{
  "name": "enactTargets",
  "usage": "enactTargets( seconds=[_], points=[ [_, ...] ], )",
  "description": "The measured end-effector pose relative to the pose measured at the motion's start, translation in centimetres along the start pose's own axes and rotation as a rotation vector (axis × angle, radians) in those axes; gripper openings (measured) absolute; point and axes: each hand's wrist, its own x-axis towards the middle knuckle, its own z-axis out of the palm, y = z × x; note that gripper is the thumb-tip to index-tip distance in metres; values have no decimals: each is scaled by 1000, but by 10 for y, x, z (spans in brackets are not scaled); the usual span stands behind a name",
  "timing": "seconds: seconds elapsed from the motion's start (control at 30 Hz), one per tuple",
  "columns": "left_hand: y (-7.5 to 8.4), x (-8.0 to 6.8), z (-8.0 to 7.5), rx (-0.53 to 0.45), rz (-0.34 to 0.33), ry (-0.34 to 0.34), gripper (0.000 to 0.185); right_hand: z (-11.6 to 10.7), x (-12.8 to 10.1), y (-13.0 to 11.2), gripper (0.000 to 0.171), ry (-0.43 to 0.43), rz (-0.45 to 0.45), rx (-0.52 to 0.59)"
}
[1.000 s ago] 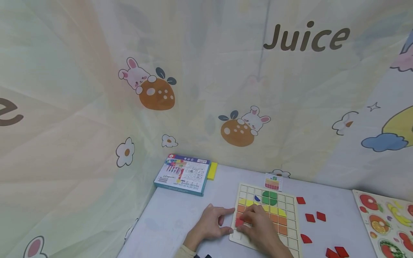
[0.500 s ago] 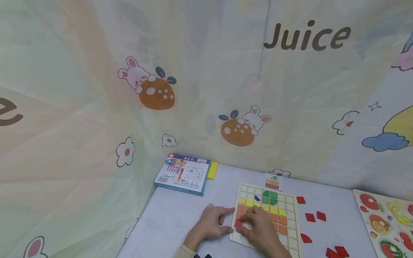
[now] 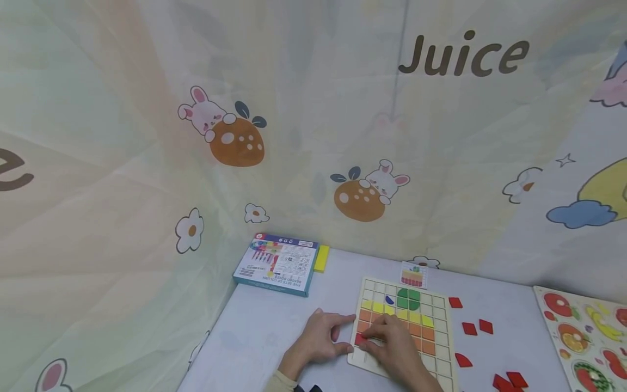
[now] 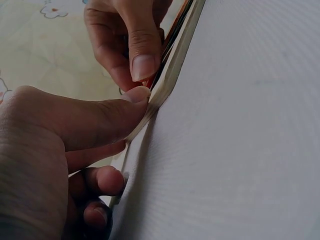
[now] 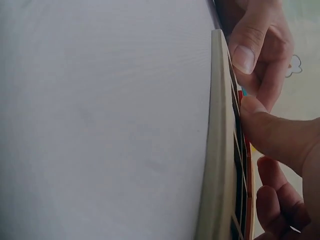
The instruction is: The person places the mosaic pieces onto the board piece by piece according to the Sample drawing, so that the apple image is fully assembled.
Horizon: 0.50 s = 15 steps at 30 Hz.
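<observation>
A pale pegless grid board (image 3: pixel 443 355) lies on the table, with rows of yellow and orange square tiles, a green rounded cluster and a small blue half-round piece. My right hand (image 3: pixel 395 348) reaches over it and pinches a red square tile (image 3: pixel 360 338) at a cell in the left column, under the orange tiles. Beside it, my left hand (image 3: pixel 320 338) touches the board's left edge with thumb and index finger spread apart. In the left wrist view, the left thumb (image 4: pixel 107 117) rests on the board's rim near the right fingertips. The right fingers partly cover the tile.
Loose red tiles (image 3: pixel 469 329) and a red quarter-round piece (image 3: pixel 462 360) lie right of the board. A picture card (image 3: pixel 413 275) sits behind it. A boxed set (image 3: pixel 278 265) and a yellow block (image 3: pixel 321 258) stand back left; a fruit board (image 3: pixel 573 316) lies far right.
The red tile under my right fingers has shifted slightly left and settled flatter over its cell. My left hand has stayed at the board's edge.
</observation>
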Motion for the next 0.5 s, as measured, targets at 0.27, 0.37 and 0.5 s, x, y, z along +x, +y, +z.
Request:
enactTargets(
  seconds=[0.27,0.37,0.5],
  points=[
    [-3,1,0,-16,-7,3,64,5,1,3,23,55,-44,-8],
    [-3,1,1,-16,-16,1,64,2,-1,4,23,30,-25,0],
    [-3,1,4,-24,-11,3,65,-19,-10,10,21,-39,76,61]
  ],
)
